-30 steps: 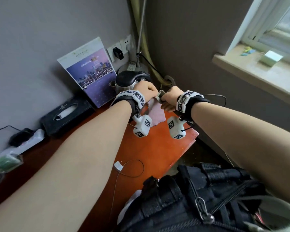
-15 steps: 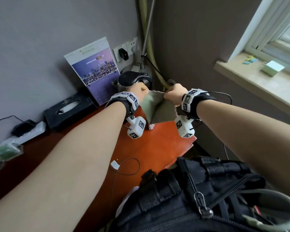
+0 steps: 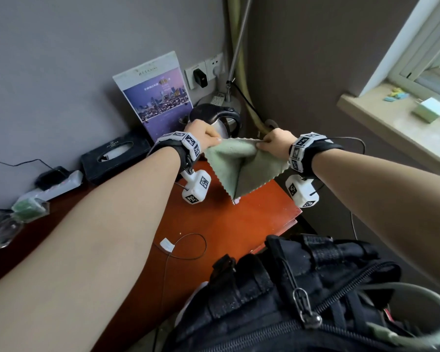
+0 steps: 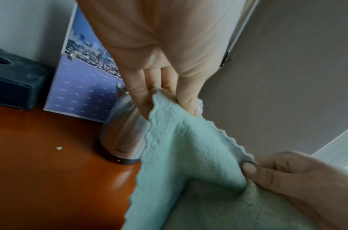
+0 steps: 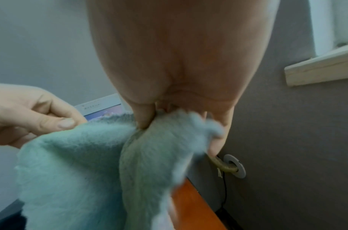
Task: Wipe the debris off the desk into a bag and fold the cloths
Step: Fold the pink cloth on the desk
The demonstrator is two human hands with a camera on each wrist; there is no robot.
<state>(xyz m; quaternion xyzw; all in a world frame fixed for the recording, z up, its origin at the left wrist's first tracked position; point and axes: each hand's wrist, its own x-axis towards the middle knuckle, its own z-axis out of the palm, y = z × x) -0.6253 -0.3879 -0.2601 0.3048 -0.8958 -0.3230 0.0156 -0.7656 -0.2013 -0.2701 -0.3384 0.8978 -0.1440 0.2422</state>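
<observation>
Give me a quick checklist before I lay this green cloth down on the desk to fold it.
1. Left hand pinches a top corner: ok.
2. Right hand pinches the other top corner: ok.
3. Green cloth spread flat: not ok, a crease runs down its middle.
4. Desk free of debris: not ok, a crumb lies near the kettle.
5. Pink cloth already folded: cannot tell.
</observation>
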